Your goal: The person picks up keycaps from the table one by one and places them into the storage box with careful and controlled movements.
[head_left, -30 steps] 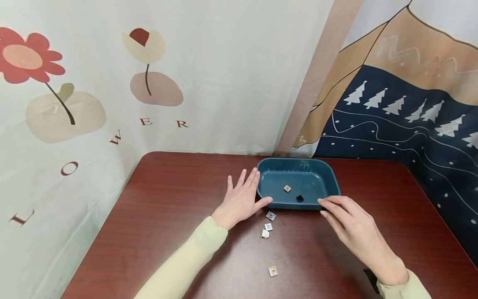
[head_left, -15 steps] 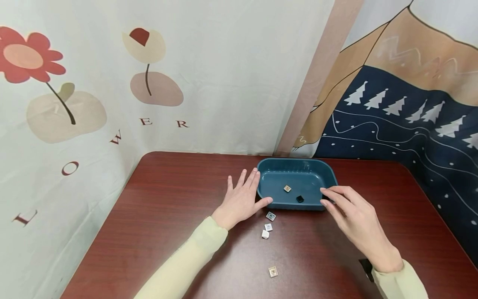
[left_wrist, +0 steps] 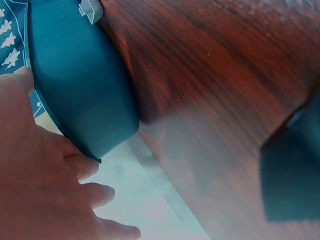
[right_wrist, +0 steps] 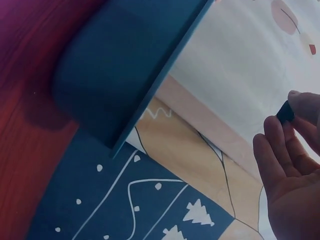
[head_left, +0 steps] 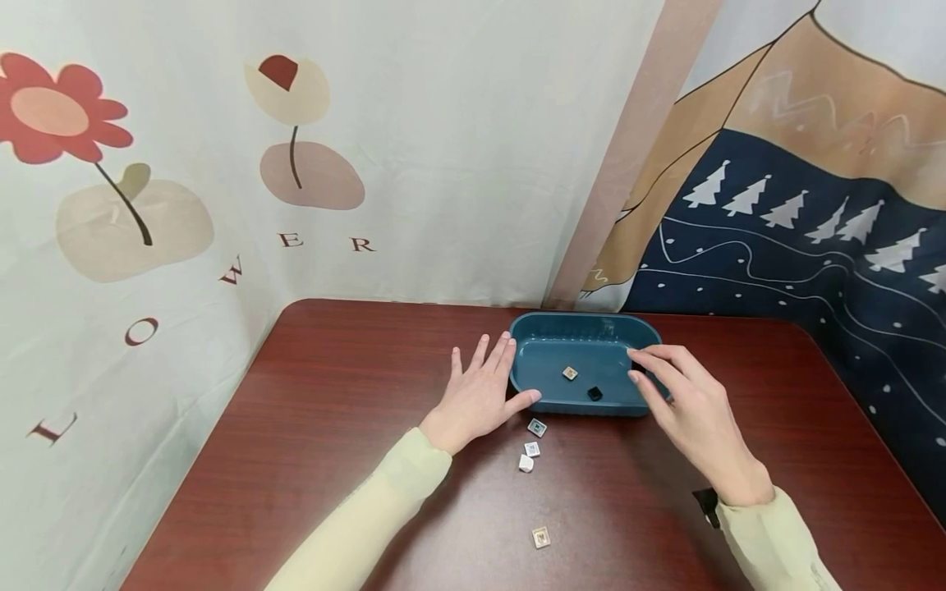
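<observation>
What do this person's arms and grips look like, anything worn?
The left sleeve and right sleeve are pale yellow-green and long. The left grip and right grip are gloveless. A black item, kind unclear, shows at the right wrist.

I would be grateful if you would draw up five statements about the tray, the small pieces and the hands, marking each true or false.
1. A beige piece and a black piece lie inside the blue tray. True.
2. The left hand lies flat on the tray's floor. False: it is at the tray's side, on the person's left, with fingers spread.
3. The right hand pinches a small dark piece. True.
4. Every piece lying on the table is black. False: two white pieces, a greyish piece and another beige one lie there.
5. The tray stands open side up. True.
</observation>
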### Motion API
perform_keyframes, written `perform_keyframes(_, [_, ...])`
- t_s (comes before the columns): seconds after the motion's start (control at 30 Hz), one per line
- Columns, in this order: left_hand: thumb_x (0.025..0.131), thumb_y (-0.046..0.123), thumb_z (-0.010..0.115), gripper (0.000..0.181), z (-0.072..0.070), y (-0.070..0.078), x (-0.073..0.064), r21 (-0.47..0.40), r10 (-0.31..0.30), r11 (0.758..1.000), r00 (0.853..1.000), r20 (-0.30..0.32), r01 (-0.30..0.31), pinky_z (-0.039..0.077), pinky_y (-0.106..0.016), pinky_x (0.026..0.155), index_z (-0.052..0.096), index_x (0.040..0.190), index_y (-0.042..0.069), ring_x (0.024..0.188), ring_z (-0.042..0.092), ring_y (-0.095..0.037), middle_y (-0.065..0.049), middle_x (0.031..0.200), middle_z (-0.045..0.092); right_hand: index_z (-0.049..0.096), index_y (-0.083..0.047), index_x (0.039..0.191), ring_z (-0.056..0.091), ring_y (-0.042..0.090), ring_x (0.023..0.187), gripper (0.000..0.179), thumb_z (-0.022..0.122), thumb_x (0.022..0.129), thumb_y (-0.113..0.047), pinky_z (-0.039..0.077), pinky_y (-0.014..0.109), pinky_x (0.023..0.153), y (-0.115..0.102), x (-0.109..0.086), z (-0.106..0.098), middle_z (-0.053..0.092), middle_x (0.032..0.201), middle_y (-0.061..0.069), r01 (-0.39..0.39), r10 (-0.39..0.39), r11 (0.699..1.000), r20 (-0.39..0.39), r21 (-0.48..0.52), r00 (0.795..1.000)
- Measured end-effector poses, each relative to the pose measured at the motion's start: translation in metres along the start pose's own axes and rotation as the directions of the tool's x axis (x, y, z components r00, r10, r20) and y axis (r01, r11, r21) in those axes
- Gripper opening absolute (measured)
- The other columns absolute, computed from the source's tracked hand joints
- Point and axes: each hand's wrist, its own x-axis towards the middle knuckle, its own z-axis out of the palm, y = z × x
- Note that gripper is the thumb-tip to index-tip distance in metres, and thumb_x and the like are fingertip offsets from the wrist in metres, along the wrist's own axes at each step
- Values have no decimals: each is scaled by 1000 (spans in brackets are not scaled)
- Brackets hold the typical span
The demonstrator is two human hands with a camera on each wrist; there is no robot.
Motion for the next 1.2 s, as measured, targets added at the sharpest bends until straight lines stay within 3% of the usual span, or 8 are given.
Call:
perform_keyframes(0.07, [100,73,41,95,0,0,0,-1,-1,1000,1000,2,1,10,-71,119,20,166,9,158,12,-35,-5,173,14,74,-3,124,63,19,100,32,76,96,-18,44,10,82,1,2,3,66,117,10,-7,7,1000,-5,14,1000])
perform_keyframes(0.13, [100,73,41,95,-1,1,0,-2,0,1000,1000,1,0,10,-72,119,20,166,9,158,12,-35,-4,173,14,73,-3,125,63,20,102,40,82,86,-2,40,6,87,1,4,5,65,117,10,-20,20,1000,-3,19,1000])
perform_keyframes(0.2, [100,74,41,95,-1,1,0,-4,0,1000,1000,-1,0,10,-72,119,20,166,9,159,11,-35,-4,173,14,73,-4,124,63,20,101,45,84,81,3,38,4,90,1,6,7,66,117,10,-29,30,999,-11,15,1000])
perform_keyframes(0.57, [99,74,42,95,-1,0,0,0,-2,1000,1000,-4,2,9,-71,119,21,166,10,159,11,-34,-5,173,15,75,-5,123,65,19,99,40,83,84,3,45,11,81,6,13,21,67,115,7,-61,61,998,-6,-6,998])
perform_keyframes(0.87, [100,74,42,95,1,0,1,-2,-2,1000,1000,1,2,9,-71,119,21,166,9,159,11,-34,-5,173,15,75,-2,120,67,25,99,34,81,87,-1,60,43,79,18,16,37,68,114,11,-80,81,997,106,-14,991])
perform_keyframes(1.2, [100,73,43,94,0,0,1,-11,1,1000,1000,-4,-1,8,-72,119,21,166,9,158,12,-35,-5,173,15,75,0,117,68,30,96,25,78,92,-7,59,49,80,32,24,55,70,108,14,-154,157,988,238,-30,958])
